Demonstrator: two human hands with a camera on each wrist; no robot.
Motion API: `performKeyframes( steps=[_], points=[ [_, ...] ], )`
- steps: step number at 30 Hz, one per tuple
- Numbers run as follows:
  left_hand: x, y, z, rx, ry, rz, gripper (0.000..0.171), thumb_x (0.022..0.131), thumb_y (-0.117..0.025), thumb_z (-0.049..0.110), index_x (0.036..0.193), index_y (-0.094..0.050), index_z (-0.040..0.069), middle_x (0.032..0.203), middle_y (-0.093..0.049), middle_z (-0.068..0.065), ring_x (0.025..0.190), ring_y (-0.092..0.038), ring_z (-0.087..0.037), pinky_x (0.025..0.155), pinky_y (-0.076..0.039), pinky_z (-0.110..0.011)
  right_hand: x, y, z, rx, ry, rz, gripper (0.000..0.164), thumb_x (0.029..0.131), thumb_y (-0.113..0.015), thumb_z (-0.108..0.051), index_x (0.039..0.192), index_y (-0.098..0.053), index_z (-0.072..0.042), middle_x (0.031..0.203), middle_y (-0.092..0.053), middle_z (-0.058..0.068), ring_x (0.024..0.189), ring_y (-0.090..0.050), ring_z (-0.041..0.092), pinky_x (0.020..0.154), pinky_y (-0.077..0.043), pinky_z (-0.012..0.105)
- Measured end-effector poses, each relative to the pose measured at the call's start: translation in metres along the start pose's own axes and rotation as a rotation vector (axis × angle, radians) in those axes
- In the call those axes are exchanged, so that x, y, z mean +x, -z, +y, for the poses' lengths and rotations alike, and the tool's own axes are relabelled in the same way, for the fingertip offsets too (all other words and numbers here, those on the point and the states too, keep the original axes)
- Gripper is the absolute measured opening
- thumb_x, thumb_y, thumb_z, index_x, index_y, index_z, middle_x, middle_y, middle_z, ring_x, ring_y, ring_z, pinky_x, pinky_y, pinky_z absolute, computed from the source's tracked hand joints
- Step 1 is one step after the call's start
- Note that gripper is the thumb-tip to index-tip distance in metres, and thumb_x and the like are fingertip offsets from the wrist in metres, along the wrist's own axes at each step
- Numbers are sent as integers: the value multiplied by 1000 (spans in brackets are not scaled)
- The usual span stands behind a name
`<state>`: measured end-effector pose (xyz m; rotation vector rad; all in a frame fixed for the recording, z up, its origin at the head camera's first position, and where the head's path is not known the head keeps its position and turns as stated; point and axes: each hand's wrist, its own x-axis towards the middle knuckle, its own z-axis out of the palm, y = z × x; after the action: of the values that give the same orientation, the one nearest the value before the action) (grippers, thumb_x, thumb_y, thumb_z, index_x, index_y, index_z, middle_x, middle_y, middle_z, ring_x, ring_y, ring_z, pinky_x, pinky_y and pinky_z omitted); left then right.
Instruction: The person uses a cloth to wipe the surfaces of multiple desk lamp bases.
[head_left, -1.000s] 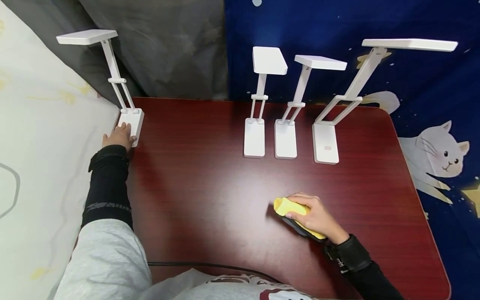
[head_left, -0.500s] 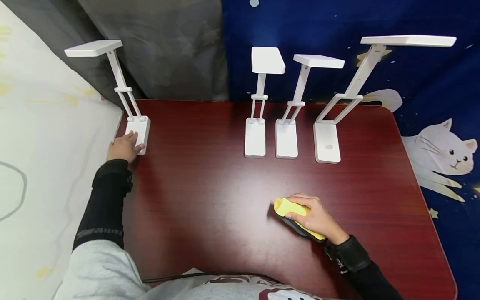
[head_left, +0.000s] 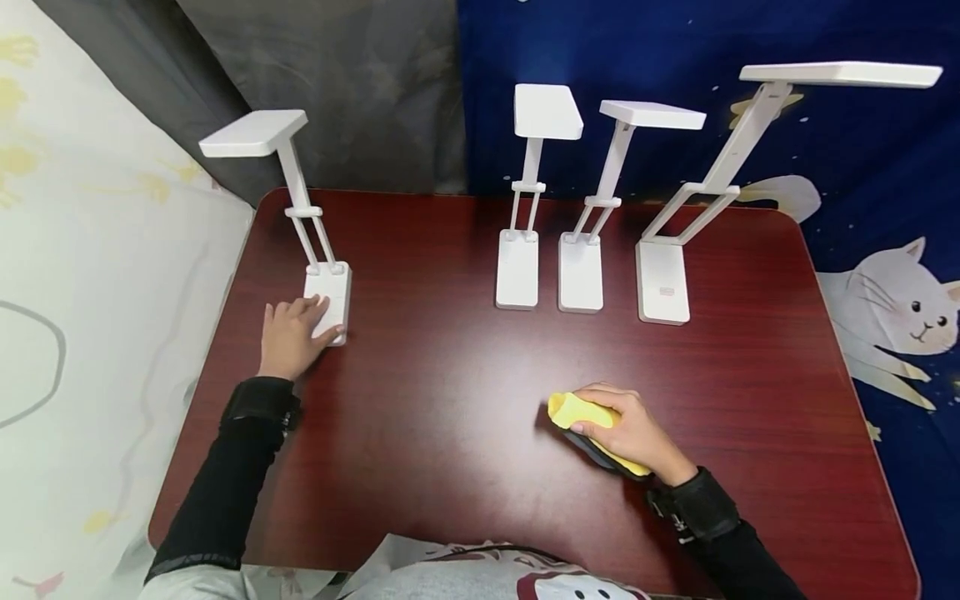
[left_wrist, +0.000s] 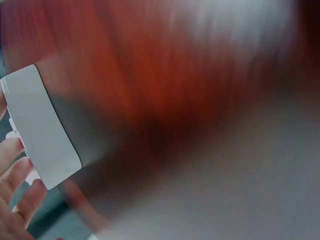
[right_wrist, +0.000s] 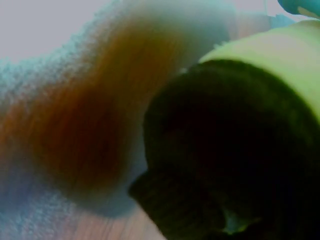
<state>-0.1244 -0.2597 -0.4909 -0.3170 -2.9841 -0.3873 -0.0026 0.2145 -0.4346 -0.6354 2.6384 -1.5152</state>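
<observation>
On the left half of the table, my left hand (head_left: 291, 340) holds a white desk lamp (head_left: 335, 287) by the near part of its base, with the thumb at the near right corner and the fingers along the left. The lamp stands upright, its folding arm raised and flat head tilted out to the left. In the left wrist view, fingers (left_wrist: 31, 197) show beside the flat white base (left_wrist: 42, 130). My right hand (head_left: 633, 429) grips a folded yellow and dark grey cloth (head_left: 577, 412) low over the table's right centre. Up close, the cloth (right_wrist: 280, 55) fills much of the right wrist view.
Three more white desk lamps stand at the back: one left (head_left: 517, 271), one in the middle (head_left: 581, 275) and a taller one at right (head_left: 663, 283). The red-brown table (head_left: 420, 333) meets a white wall covering (head_left: 112, 333) at left and curtains behind.
My left hand has brought its lamp rightward and nearer, away from the table's back left corner. The right hand and the cloth have stayed put.
</observation>
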Motion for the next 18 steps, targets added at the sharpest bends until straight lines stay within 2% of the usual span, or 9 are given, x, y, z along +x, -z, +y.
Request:
performKeyframes(
  steps=[6,12,18],
  points=[
    [-18,-8,34,-21,-60,39,60,76,-72,38,124,-63,3,121,-61,-19,103,-49,-41,101,-24,-68,-1,-1,2,21,6,-6,33,65,-79,2,97,-70,6,90,-69,12,76,-56,8,61,-43,19],
    [-32,-18,77,-35,-90,59,61,72,-75,43,120,-66,7,117,-64,-14,100,-51,-37,102,-24,-65,-1,-4,6,41,10,-1,33,65,-78,3,97,-69,6,90,-69,13,75,-55,8,60,-44,19],
    [-43,-25,119,-44,-133,57,60,71,-75,46,119,-68,10,118,-65,-11,99,-52,-31,103,-25,-64,-2,-7,8,62,-22,-3,34,65,-78,3,98,-70,5,91,-69,14,78,-57,7,62,-45,19]
  ],
)
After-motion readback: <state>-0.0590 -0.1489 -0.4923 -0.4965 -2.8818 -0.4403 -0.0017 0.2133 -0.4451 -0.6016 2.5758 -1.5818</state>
